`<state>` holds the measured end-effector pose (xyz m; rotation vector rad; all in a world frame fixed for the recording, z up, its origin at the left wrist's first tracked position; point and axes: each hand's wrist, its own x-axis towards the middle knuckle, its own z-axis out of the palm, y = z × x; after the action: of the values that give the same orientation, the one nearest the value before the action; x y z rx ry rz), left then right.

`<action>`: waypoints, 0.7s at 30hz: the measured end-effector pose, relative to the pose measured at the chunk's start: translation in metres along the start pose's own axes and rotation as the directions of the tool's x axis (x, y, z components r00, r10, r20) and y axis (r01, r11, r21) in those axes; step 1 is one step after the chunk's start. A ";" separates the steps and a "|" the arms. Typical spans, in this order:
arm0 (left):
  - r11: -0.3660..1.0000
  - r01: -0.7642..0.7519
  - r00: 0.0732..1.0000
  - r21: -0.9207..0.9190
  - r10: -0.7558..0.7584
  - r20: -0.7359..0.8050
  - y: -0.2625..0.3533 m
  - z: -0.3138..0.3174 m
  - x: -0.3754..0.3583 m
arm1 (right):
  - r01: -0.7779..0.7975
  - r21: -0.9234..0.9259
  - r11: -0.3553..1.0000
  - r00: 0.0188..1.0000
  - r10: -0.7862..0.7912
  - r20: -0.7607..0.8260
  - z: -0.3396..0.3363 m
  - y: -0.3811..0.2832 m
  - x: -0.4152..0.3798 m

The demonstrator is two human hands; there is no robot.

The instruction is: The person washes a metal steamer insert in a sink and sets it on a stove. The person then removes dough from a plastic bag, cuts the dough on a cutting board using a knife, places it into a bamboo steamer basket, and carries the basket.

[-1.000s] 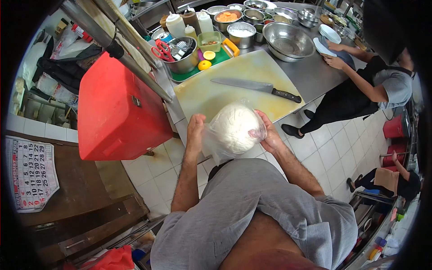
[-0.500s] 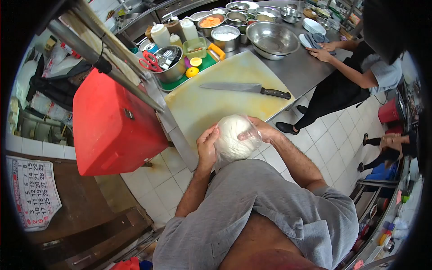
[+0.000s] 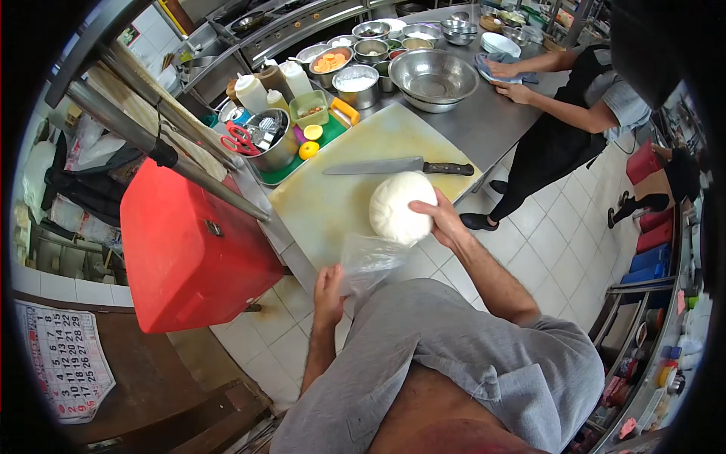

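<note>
White dough ball (image 3: pixel 401 206) is seen on the near edge of the yellowish cutting board (image 3: pixel 340 197), bare of its wrap; it is roughly round, slightly taller than wide, so no clear long axis or pointing direction can be told. Right hand (image 3: pixel 437 219) is laid against the ball's near right side, fingers spread and curved around it, gripping it. Left hand (image 3: pixel 330 284) is held lower, off the board's edge, pinched shut on a crumpled clear plastic bag (image 3: pixel 368 261) that hangs just beside the ball. A long knife (image 3: pixel 397 166) is laid across the board just beyond the ball, black handle to the right, blade to the left. A large steel bowl (image 3: pixel 432 78) is set farther back on the tabletop (image 3: pixel 484 125), where another person's hands (image 3: pixel 508 79) are resting on a cloth
</note>
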<state>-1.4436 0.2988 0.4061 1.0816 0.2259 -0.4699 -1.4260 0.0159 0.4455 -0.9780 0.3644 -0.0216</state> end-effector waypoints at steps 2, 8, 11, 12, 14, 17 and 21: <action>0.997 -0.032 0.997 0.070 0.026 0.074 0.015 -0.021 -0.004 | 0.029 -0.081 0.996 0.999 -0.027 0.026 0.014 0.003 0.022; 0.945 -0.284 0.957 0.162 0.290 -0.011 0.099 -0.058 -0.022 | -0.137 -0.221 0.966 0.976 0.170 0.139 0.062 0.031 0.067; 0.859 -0.509 0.858 0.050 0.511 -0.050 0.122 -0.062 -0.023 | -0.208 -0.428 0.879 0.935 0.307 0.176 0.078 0.029 0.075; 0.846 -0.533 0.844 -0.035 0.528 -0.094 0.126 -0.058 -0.020 | -0.205 -0.427 0.881 0.936 0.304 0.177 0.072 0.029 0.083; 0.824 -0.554 0.832 -0.121 0.540 -0.131 0.132 -0.044 -0.009 | 0.260 -0.944 0.205 0.944 -0.258 0.204 0.048 0.022 0.109; 0.829 -0.543 0.838 -0.134 0.526 -0.142 0.129 -0.009 0.018 | 0.144 -0.933 0.330 0.919 -0.394 0.002 0.019 -0.055 0.118; 0.828 -0.559 0.823 -0.035 0.549 -0.150 0.122 0.043 0.076 | 0.035 -0.972 0.234 0.846 -0.525 -0.096 -0.050 -0.109 0.166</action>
<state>-1.3209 0.2885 0.4923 1.0459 0.0364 0.1398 -1.2696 -0.1157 0.4601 -2.3291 0.6017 -0.4207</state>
